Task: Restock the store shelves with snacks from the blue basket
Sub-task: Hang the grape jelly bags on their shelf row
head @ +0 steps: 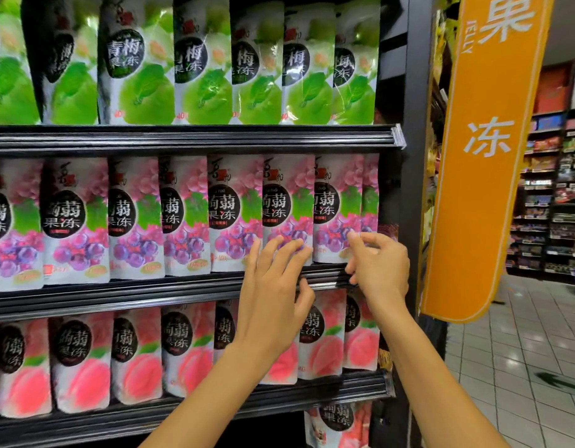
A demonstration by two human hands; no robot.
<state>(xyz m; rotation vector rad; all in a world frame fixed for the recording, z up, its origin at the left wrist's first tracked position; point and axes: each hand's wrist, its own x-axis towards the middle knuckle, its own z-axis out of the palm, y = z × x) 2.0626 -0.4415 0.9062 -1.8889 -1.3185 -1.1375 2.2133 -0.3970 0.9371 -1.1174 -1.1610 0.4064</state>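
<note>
Two grape pouches (287, 202) touching left fingers (274, 250), right fingers (368, 242)

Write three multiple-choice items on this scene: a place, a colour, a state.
1. The left hand and right hand are at which row of pouches? A green; B purple; C pink.
2. The hanging sign is: A orange; B blue; C white.
3. The left hand's fingers are: A curled in a fist; B gripping the sign; C straight, laid on a pouch.
Key: 1 B, both reach the purple pouches; 2 A, its face is orange; 3 C, they lie straight against the pouch front.
</note>
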